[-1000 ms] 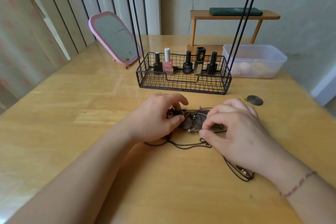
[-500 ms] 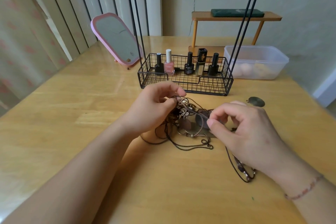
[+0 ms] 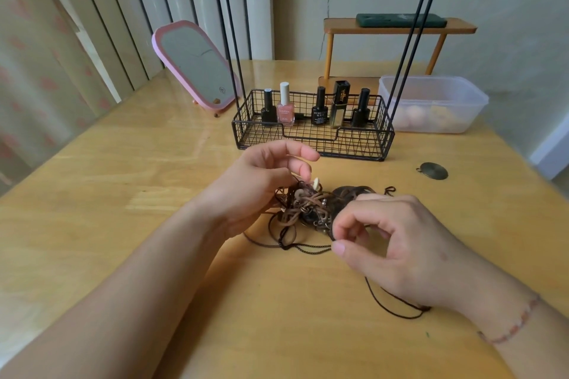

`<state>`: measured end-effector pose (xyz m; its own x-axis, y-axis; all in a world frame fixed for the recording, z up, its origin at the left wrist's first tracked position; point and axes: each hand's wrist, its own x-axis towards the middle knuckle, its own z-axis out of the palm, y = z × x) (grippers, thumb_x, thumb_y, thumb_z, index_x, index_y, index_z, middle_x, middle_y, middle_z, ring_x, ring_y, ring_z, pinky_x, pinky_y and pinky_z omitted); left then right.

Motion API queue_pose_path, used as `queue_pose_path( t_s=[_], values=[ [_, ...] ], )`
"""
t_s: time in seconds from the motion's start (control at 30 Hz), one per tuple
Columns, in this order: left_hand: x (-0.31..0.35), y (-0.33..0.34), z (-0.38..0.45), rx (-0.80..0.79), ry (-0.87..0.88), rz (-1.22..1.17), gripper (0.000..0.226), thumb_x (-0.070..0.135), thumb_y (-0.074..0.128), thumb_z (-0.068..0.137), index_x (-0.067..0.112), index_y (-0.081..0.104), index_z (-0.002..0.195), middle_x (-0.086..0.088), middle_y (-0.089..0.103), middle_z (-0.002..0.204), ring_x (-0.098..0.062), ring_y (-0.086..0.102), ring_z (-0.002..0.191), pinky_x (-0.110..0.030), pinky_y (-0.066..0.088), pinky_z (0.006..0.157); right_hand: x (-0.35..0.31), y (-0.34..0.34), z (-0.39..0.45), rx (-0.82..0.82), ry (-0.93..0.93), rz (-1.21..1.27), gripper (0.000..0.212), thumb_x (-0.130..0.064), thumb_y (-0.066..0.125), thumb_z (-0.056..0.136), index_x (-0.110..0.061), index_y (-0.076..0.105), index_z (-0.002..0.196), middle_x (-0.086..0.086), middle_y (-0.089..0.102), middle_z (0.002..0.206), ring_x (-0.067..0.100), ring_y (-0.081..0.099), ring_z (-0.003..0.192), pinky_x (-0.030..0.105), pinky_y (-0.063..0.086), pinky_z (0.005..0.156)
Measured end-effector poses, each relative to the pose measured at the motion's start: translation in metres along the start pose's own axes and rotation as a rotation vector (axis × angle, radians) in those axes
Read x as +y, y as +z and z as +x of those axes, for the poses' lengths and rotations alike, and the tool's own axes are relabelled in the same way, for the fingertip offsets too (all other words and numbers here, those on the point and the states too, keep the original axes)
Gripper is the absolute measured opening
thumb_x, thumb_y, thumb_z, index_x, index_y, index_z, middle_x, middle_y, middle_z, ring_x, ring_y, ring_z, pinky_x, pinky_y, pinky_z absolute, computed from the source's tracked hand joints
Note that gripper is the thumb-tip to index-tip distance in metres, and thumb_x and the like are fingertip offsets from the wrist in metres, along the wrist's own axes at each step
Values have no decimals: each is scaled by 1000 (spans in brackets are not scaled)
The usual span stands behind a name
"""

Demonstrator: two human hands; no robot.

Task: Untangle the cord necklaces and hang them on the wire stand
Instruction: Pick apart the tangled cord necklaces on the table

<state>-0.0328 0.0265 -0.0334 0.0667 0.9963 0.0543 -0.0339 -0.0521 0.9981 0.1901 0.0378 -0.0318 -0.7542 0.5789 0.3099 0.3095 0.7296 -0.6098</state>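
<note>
Left hand (image 3: pixel 261 181) pinches the tangled knot of brown cord necklaces (image 3: pixel 308 209); right fingers (image 3: pixel 340 248) pinch one thin strand. Ease this strand away from your left fingers; avoid tightening.

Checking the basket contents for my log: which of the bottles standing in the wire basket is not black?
The pink nail polish bottle with the white cap, second from the left in the wire basket. The others are dark: three black bottles and a black-and-gold tube.

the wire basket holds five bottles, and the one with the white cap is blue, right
Not quite: the head view shows the white-capped bottle is pink, not blue. The wire basket does hold five bottles.
</note>
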Motion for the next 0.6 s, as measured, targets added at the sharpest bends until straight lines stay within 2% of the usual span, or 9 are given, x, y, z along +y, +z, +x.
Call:
queue_pose_path(
  t_s=[0.07,0.1,0.17,0.27,0.43,0.6],
  values=[
    [0,0,0,8,-32,-34,40,-19,40,93,11,66,102,-2,60,75,-14,57,69,-19,47,60,1,1,0,-40,-2,-38,12,-46,59,79,-35,63,76,-12,60,73,15,58,75,28,47,64],
    [0,0,0,11,-51,-74,37,-16,41,94,11,66,101,-1,59,74,-14,56,66,-21,48,58,1,1,-1,-64,-2,-53,10,-47,59,78,-38,62,77,-14,58,71,14,57,74,27,46,63],
    [1,1,0,21,-76,-153,32,-13,42,96,9,65,101,-1,57,72,-14,56,59,-22,48,54,1,2,-1,-115,-12,-85,10,-46,59,78,-37,63,78,-16,58,70,9,56,72,17,39,63],
    [3,2,0,43,-66,-199,30,-12,42,97,8,65,102,-1,56,72,-14,56,56,-23,49,53,1,2,-2,-178,-30,-138,14,-45,59,79,-33,65,80,-17,60,70,2,55,74,14,35,63],
    [7,2,1,116,-13,-250,35,-13,39,96,11,64,100,1,56,73,-9,52,52,-24,49,52,0,2,-3,-261,-60,-140,11,-44,60,81,-34,65,80,-16,61,71,7,57,79,31,50,69],
    [11,-4,4,243,28,-406,39,-13,37,92,15,65,96,1,50,74,-10,44,49,-27,47,53,-2,0,-4,-324,-124,-150,7,-36,65,79,-34,61,74,-13,55,65,7,53,72,30,47,65]
  ],
)
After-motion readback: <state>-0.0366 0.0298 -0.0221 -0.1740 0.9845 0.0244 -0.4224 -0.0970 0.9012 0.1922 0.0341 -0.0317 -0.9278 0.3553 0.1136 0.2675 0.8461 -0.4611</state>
